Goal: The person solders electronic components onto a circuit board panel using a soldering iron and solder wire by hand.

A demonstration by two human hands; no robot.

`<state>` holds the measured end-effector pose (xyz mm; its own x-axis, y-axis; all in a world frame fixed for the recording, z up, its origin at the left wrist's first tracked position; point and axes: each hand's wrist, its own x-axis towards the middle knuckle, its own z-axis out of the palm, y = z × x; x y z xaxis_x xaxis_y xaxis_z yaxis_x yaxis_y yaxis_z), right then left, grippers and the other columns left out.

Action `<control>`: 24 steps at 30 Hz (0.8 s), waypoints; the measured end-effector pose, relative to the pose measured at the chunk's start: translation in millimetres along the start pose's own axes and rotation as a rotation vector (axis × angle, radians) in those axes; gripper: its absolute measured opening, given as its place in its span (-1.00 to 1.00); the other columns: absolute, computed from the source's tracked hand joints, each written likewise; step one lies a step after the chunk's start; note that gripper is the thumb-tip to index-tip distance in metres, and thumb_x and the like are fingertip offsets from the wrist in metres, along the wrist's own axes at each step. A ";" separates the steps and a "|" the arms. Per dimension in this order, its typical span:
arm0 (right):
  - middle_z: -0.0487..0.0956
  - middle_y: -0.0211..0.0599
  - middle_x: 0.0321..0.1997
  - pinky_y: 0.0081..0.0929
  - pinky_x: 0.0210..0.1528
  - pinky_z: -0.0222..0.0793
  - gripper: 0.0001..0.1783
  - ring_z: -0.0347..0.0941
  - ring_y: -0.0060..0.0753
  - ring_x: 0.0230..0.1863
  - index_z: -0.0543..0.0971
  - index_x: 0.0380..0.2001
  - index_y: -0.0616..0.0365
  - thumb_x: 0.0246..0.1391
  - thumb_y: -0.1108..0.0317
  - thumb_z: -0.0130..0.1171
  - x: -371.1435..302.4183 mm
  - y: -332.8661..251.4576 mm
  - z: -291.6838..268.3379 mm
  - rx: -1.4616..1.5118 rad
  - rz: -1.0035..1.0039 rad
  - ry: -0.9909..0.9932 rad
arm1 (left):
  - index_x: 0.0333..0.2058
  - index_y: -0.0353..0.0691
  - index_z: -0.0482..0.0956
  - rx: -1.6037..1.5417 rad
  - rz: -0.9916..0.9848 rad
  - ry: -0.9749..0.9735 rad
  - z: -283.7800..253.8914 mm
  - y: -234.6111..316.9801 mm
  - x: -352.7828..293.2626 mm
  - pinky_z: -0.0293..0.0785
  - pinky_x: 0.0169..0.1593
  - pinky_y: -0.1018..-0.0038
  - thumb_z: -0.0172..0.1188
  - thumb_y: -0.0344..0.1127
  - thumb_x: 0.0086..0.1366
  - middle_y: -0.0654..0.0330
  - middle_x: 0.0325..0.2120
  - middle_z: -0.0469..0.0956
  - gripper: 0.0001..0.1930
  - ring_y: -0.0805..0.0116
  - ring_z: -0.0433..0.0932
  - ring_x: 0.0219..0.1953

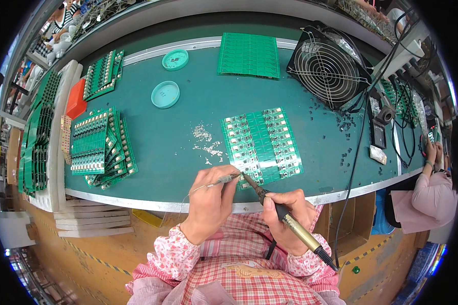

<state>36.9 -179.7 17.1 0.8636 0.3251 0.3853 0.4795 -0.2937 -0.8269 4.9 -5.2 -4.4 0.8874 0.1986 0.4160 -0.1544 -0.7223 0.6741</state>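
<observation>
A green circuit board panel (262, 147) lies near the table's front edge, with rows of small white and black parts along both sides. My right hand (292, 216) is wrapped round a soldering iron (296, 230), its tip down at the panel's lower left corner. My left hand (211, 201) pinches a thin solder wire (196, 188), which runs through a short greyish sleeve (223, 180) between the fingers. The wire's end meets the iron's tip at the board, where the exact contact is too small to make out.
Stacked finished-looking panels (89, 145) stand left, beside a red box (77, 99) and a white foam rack (59, 152). Two round lids (165, 95), bare green panels (248, 55) and a fan (326, 66) sit farther back. Loose small parts (207, 140) lie left of the panel; a cable hangs right.
</observation>
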 end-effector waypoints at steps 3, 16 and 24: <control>0.65 -0.21 -0.52 -0.55 -0.55 0.48 -0.77 0.62 -0.42 -0.58 0.54 -0.35 0.28 -0.06 0.53 0.41 5.9 -8.5 0.5 -0.065 -0.054 -0.005 | -0.19 -0.27 0.58 0.007 0.011 0.010 0.4 -0.6 -0.4 0.50 -0.15 0.31 0.26 -0.56 0.20 0.10 -0.23 0.64 -0.81 0.09 0.60 -0.23; 0.68 -0.19 -0.49 -0.61 -0.56 0.48 -0.80 0.59 -0.59 -0.60 0.49 -0.35 0.26 0.06 0.48 0.34 -16.7 6.6 -0.4 0.007 0.001 0.157 | -0.18 -0.27 0.58 0.003 0.020 0.005 0.0 -1.4 -2.0 0.50 -0.14 0.32 0.26 -0.57 0.19 0.10 -0.23 0.64 -0.79 0.10 0.60 -0.23; 0.57 -0.09 -0.31 -0.57 -0.51 0.51 -0.75 0.53 -0.50 -0.57 0.31 -0.15 0.24 0.26 0.39 0.14 -21.7 25.8 1.4 0.535 0.261 0.276 | -0.18 -0.30 0.56 -0.023 0.021 -0.018 0.5 -1.6 0.0 0.49 -0.15 0.34 0.26 -0.61 0.17 0.09 -0.24 0.64 -0.78 0.10 0.60 -0.23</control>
<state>30.3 -193.1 -13.2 0.9835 0.0403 0.1765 0.1666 0.1796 -0.9695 5.3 -4.4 -5.8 0.8916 0.1708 0.4194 -0.1832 -0.7108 0.6791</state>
